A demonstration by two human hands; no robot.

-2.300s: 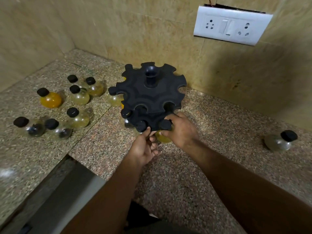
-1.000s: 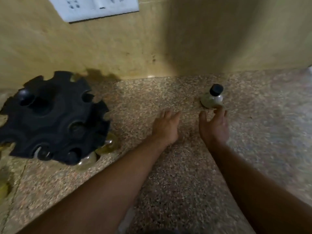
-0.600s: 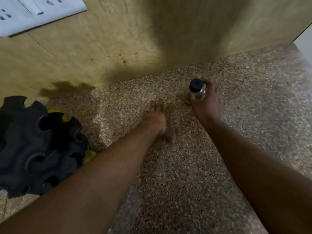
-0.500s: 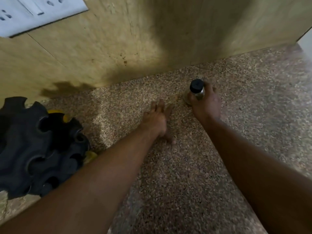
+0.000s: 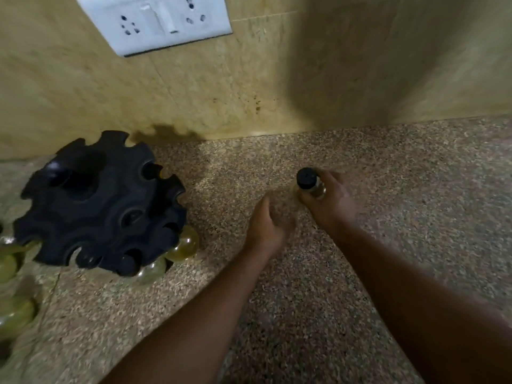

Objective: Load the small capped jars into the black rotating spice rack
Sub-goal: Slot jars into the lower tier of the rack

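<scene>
The right hand [image 5: 331, 202] is keeping its fingers [image 5: 336, 180] wrapped around the small capped jar [image 5: 311, 185], as half a second ago, but the jar is now sitting nearer the left hand and its black cap is tilting toward the camera; whether it is touching the counter [image 5: 415, 217] cannot be told. The left hand [image 5: 267, 225], flat with spread fingers before, is now loosely curled with nothing in it, just beside the jar. More of the black rotating spice rack [image 5: 102, 203] is showing at the counter's left end, near the back edge, with round yellowish jars [image 5: 184, 243] hanging under its front rim. The counter is speckled brown granite meeting a tan tiled wall [image 5: 304, 79], where a white switch plate [image 5: 158, 20] is mounted above the rack.
</scene>
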